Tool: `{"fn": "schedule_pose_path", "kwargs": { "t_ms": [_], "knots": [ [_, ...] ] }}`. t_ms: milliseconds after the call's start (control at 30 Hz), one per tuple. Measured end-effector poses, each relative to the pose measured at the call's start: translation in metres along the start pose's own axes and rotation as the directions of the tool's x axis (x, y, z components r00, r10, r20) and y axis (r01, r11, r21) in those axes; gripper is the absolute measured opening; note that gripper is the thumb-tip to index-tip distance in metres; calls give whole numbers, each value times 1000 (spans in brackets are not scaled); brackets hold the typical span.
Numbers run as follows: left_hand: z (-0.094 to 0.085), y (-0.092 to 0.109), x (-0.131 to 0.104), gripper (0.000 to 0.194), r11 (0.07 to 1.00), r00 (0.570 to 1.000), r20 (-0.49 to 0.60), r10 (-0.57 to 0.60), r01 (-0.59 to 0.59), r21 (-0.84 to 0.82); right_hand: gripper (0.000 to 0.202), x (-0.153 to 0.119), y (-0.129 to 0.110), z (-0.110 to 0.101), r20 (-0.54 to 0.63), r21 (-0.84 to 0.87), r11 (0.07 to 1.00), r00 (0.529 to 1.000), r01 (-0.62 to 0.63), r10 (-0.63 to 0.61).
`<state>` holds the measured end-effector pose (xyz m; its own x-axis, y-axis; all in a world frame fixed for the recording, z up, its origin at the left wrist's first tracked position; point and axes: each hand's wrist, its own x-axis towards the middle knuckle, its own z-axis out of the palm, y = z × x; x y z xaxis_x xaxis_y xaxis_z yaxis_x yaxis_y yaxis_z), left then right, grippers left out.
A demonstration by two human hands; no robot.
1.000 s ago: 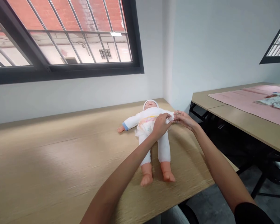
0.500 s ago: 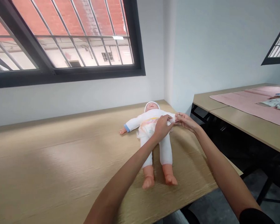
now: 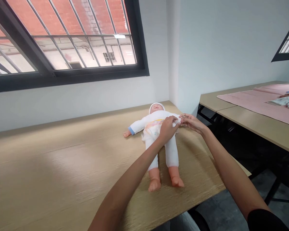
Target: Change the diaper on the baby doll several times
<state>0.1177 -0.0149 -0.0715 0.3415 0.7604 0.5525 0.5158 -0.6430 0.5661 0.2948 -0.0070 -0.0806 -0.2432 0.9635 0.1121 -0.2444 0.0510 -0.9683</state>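
Note:
A baby doll (image 3: 156, 116) lies on its back on the wooden table (image 3: 69, 173), its bare feet toward me. It has a white cap, white long-sleeved clothes and a patterned diaper (image 3: 154, 128) round its middle. My left hand (image 3: 168, 129) reaches across the diaper, its fingers curled on white cloth at the doll's arm on the right. Facing it, my right hand (image 3: 192, 123) has its fingertips closed on the same sleeve (image 3: 176, 122). My hands hide that sleeve's end and the doll's hand there. The other sleeve, with a blue cuff (image 3: 131, 130), stretches out to the left.
A barred window (image 3: 86, 38) is in the wall behind the table. To the right, across a gap, a second table (image 3: 250, 118) bears a pink mat (image 3: 252, 98) and patterned cloth (image 3: 287, 102). The first table's right edge is close to my right forearm.
The view has shifted slightly. Both hands stay at the doll's sleeve, with the right fingers drawn a little closer to the left ones. The doll lies as before.

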Motion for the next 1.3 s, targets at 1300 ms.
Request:
{"fn": "schedule_pose_path", "kwargs": {
  "t_ms": [1300],
  "knots": [
    [0, -1, 3, 9, 995, 996, -89, 20, -29, -93, 34, -5, -7, 4, -15, -10, 999, 999, 31, -31]
  ]
}}
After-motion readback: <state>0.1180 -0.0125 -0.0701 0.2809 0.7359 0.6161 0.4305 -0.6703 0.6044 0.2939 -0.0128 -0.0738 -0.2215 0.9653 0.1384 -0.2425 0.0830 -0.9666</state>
